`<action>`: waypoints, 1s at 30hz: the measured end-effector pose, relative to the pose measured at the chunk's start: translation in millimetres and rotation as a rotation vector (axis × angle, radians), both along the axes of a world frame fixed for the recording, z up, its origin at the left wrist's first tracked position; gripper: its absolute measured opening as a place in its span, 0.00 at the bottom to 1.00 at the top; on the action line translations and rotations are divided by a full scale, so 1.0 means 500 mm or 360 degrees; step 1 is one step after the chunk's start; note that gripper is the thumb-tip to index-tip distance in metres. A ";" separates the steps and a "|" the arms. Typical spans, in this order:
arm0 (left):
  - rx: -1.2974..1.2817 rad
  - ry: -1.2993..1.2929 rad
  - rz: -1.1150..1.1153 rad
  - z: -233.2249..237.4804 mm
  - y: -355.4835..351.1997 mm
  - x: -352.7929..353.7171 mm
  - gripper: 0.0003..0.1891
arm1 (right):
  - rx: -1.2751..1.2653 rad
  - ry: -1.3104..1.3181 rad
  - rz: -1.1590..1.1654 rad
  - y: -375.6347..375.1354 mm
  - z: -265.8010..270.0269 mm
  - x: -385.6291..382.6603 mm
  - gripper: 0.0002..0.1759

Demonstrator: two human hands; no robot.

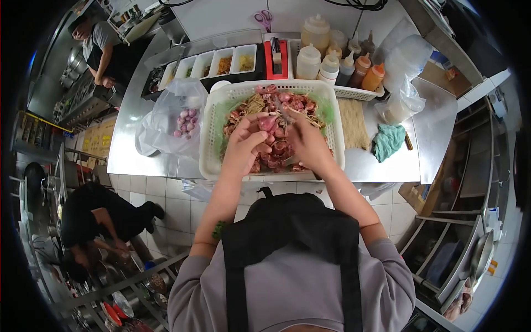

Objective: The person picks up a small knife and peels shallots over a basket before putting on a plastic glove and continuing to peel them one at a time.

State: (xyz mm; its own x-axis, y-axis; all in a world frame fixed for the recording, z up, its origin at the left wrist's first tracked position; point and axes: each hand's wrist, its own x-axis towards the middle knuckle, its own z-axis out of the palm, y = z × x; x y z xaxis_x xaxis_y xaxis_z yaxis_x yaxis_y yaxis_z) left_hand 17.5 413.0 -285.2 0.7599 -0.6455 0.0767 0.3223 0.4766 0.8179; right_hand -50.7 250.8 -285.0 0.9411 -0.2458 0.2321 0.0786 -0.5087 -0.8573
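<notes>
My left hand (242, 146) pinches a reddish-purple shallot (268, 123) between thumb and fingers. Close by on the right, my right hand (310, 146) has its fingers curled round what looks like a small knife (280, 107), its thin grey blade pointing away from me beside the shallot. Motion blurs that hand a little, and the handle is hidden. Both hands are over a white plastic basket (206, 146) full of unpeeled shallots (276, 160), dry skins and stalks, lined with green netting (327, 113). Peeled shallots (186, 123) lie in a clear plastic bag (160, 119) left of the basket.
Behind the basket stand white trays (243, 59) of ingredients, a red-framed holder (276, 59) and several squeeze bottles (308, 62). A green cloth (389, 142) and a brown board (353, 124) lie at right. One person (102, 52) stands at far left; another (105, 227) bends low.
</notes>
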 end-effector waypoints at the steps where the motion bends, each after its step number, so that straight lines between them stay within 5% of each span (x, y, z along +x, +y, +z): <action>1: 0.0016 0.0127 0.0005 -0.008 0.000 0.006 0.16 | 0.0148 0.0005 0.0060 -0.016 0.008 -0.002 0.18; 5: 0.0002 0.0484 0.0051 -0.057 -0.009 0.014 0.17 | 0.0493 0.0066 0.0128 -0.046 0.019 -0.024 0.17; 12: 0.0057 0.0345 0.0245 -0.070 -0.040 -0.007 0.16 | 0.0136 -0.0239 0.0338 -0.031 -0.009 -0.026 0.23; 20: -0.0100 0.0305 0.0161 -0.064 -0.046 -0.014 0.17 | 0.0659 0.0448 0.0398 -0.034 0.037 -0.037 0.26; 30: 0.0001 0.0218 0.0075 -0.069 -0.044 -0.014 0.15 | 0.0722 0.0151 0.0308 -0.019 0.040 -0.032 0.22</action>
State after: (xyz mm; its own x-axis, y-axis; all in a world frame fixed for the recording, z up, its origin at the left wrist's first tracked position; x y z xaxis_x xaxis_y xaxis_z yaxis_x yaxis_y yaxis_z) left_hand 10.5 391.1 -319.5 0.7926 -0.6090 -0.0302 0.4083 0.4933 0.7681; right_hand -66.6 241.1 -265.1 0.9912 -0.1209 0.0537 0.0459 -0.0668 -0.9967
